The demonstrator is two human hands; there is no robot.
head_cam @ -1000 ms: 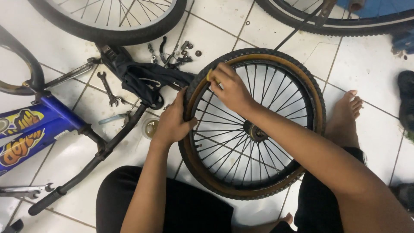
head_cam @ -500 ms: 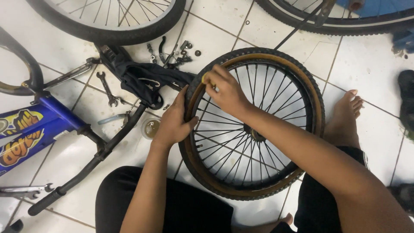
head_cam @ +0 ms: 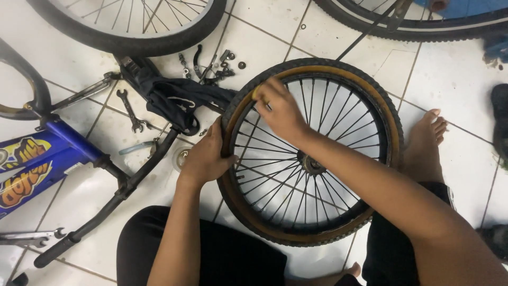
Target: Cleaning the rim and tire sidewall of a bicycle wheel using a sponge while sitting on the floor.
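A person seated on a white tiled floor [head_cam: 455, 79] works at a small spoked bicycle wheel with a black tyre and tan sidewall [head_cam: 312, 153], which lies flat between the legs, its near edge by the black-clad lap, a bare foot [head_cam: 426, 143] just beside its right rim. The left hand [head_cam: 203, 156] grips the tyre's left edge, fingers wrapped over the tread. The right hand [head_cam: 280, 108] reaches across the spokes to the upper left of the rim, fingertips pinched at the tyre bead by a small yellow piece; what it is cannot be told.

No container is in view: a scatter of loose dark nuts, bolts and small fittings [head_cam: 219, 66] lies bare on the tiles just above the wheel. A crumpled black inner tube [head_cam: 174, 100] touches the wheel's upper left edge. A small steel open-ended spanner [head_cam: 132, 114] lies near it, and a blue bicycle frame with yellow decals and black tubes [head_cam: 53, 159] stretches across the left side, close to the left forearm.

Room is tight. A large black-tyred wheel [head_cam: 132, 32] crowds the top left, another black tyre [head_cam: 423, 24] the top right; open tile remains to the right of the foot.
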